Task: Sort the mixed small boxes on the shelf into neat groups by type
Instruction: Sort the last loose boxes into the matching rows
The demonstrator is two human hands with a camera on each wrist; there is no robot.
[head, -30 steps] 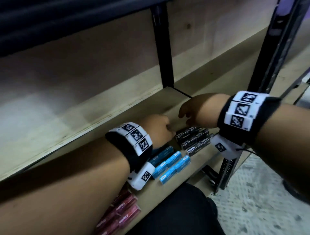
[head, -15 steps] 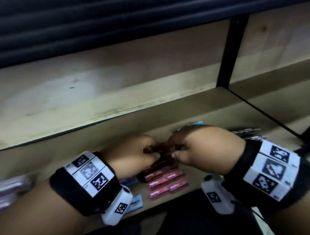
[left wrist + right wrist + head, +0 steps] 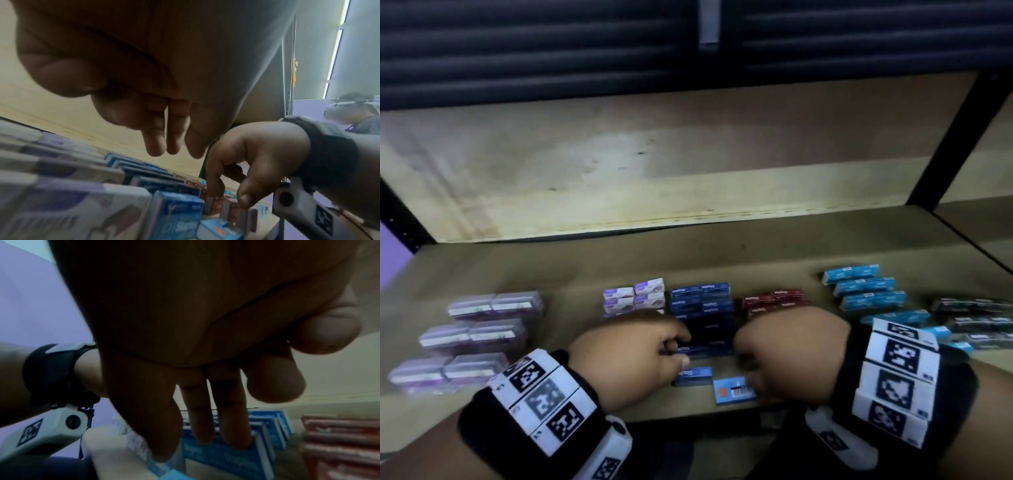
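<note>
Gleaming dark-blue boxes (image 3: 702, 308), neatly stacked

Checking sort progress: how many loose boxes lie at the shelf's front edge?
2: a dark blue box by the left hand, a light blue box at the right hand; the hands may hide more.

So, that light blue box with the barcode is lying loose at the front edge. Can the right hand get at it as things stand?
Probably yes. The right hand is right beside the light blue box, its fingertips at the box's right edge, and nothing lies between them.
</note>
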